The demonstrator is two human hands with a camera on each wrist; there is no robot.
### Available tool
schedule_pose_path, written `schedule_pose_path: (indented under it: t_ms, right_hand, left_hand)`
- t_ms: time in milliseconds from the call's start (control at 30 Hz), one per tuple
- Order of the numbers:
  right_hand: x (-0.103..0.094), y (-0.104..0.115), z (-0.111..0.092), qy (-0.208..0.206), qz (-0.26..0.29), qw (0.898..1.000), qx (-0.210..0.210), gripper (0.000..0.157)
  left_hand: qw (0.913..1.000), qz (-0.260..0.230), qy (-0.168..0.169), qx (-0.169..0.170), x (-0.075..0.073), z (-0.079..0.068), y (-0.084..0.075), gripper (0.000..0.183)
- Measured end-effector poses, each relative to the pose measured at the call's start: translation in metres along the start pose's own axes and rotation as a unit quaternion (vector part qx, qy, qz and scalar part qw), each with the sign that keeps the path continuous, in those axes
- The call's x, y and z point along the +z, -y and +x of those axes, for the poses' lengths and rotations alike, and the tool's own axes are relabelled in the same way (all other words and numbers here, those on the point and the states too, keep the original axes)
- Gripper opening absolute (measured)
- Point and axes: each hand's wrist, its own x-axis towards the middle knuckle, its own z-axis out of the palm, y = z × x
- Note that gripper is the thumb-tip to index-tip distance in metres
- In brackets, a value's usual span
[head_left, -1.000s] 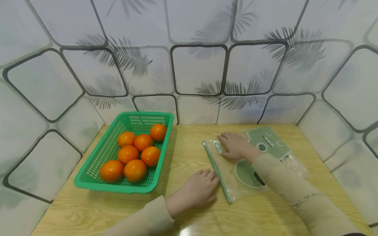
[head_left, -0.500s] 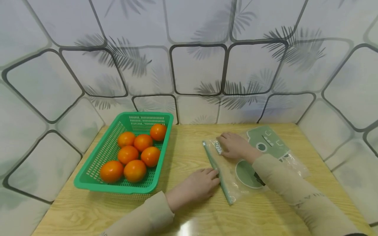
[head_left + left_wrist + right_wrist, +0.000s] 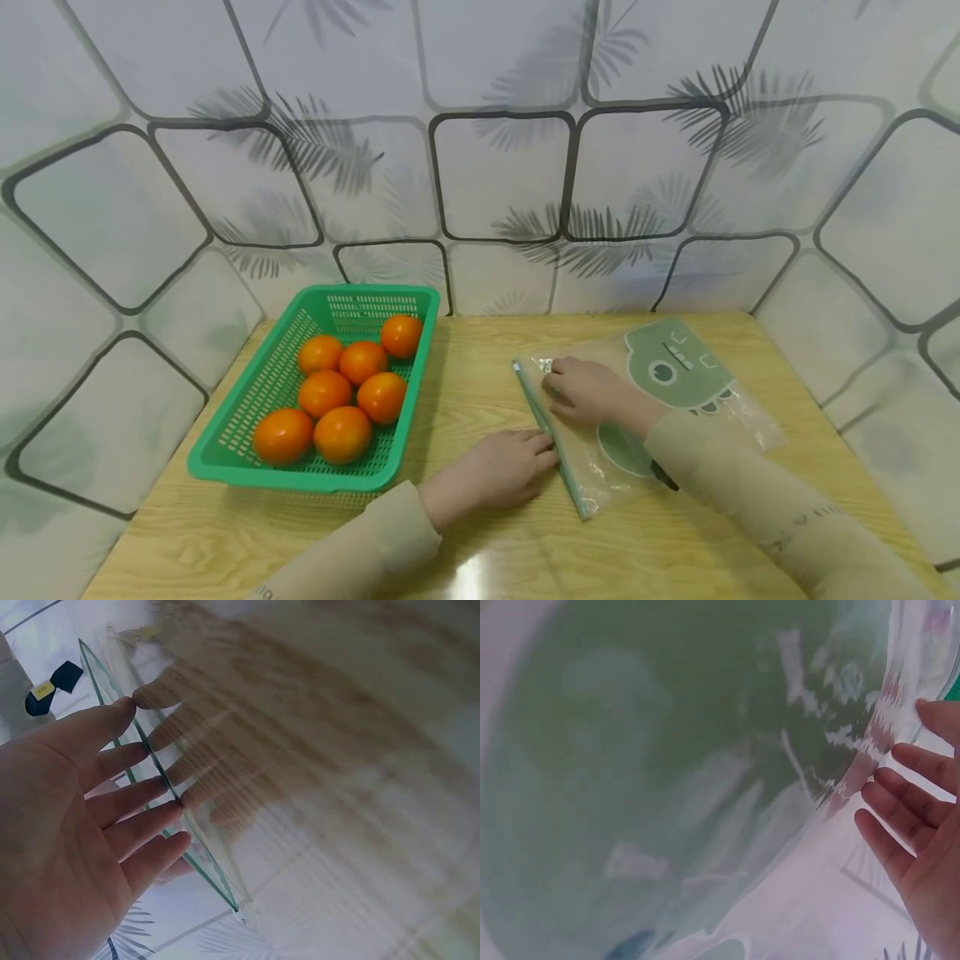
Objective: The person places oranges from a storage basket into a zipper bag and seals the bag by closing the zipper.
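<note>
A clear zip bag (image 3: 738, 421) printed with a green cartoon creature lies flat on the table at the right. Along its left side runs a green zip strip (image 3: 570, 479), with a small white slider at its far end. My left hand (image 3: 498, 471) touches this strip with the fingertips; its fingers (image 3: 146, 825) look extended and apart in the left wrist view. My right hand (image 3: 592, 392) rests on the bag near the strip, and in the right wrist view its fingers (image 3: 889, 844) are spread and lightly bent against the plastic. Neither hand grips anything.
At the left a green plastic basket (image 3: 300, 479) holds several oranges (image 3: 342, 435). The wooden table (image 3: 480, 367) meets patterned walls (image 3: 502, 179) at the back and sides. A dark band (image 3: 663, 475) shows at my right wrist.
My left hand has moved slightly right, so its fingertips now meet the zip strip. The right hand has shifted a little toward me and the strip. Basket and oranges stay put.
</note>
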Motion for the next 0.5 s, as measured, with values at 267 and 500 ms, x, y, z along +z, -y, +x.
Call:
schedule_pose_path:
  t_ms: [267,500]
  right_hand:
    - [-0.004,0.015,0.001,0.021,0.001,0.999,0.045,0.043]
    - [-0.009,0.025,0.005,0.040,-0.013,0.998,0.047,0.028]
  left_hand:
    - [0.9996,0.022,-0.019,0.001,-0.002,-0.003,-0.001,0.040]
    - [0.9996,0.022,-0.020,-0.001,-0.004,-0.004,-0.002,0.042]
